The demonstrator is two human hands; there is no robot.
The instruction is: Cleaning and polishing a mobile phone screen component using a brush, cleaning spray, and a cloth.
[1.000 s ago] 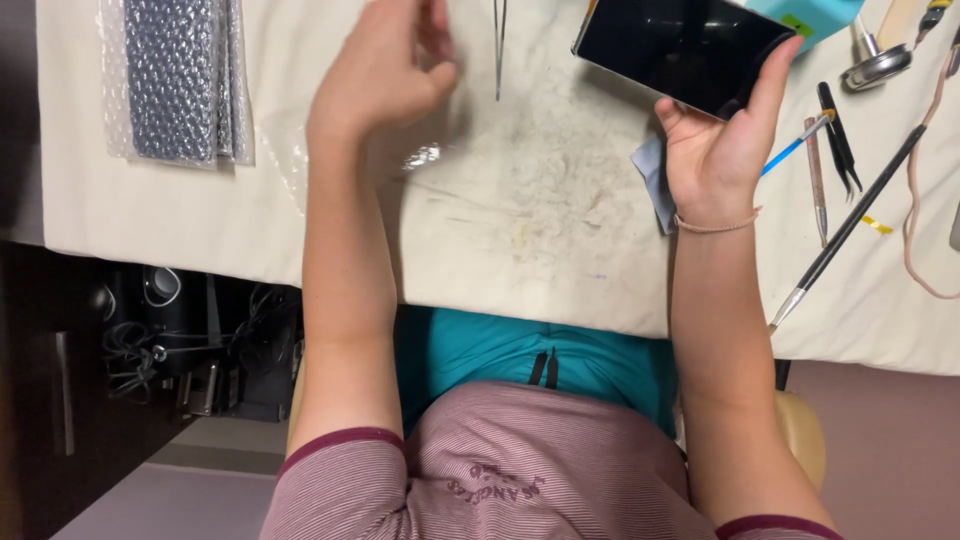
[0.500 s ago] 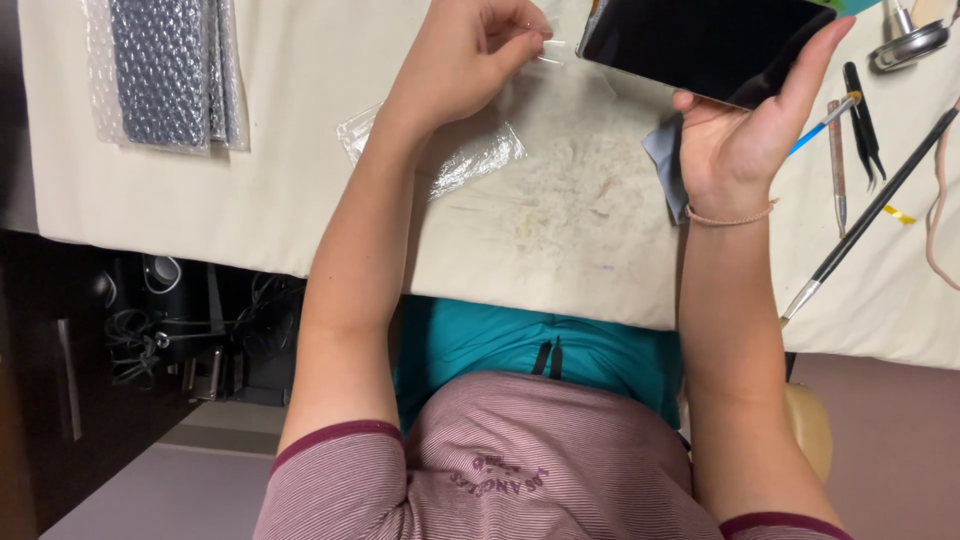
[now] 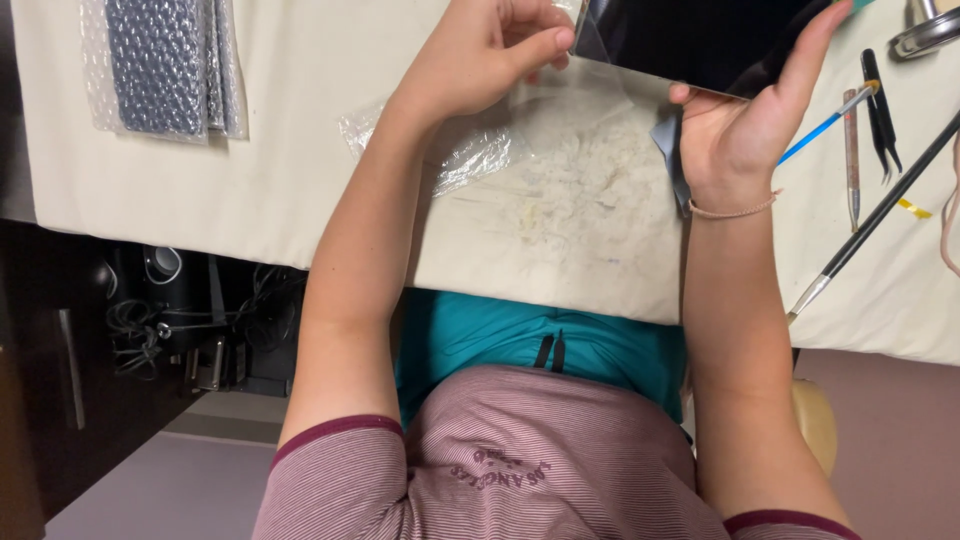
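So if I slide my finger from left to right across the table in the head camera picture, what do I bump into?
Bubble-wrapped dark packet → crumpled clear plastic bag → left hand → dark flat panel → right hand → black tweezers → small yellow scrap.

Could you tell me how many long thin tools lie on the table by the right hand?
4: a blue-handled brush, a brownish pen-like tool, black tweezers and a long black brush. More may lie beyond the frame.
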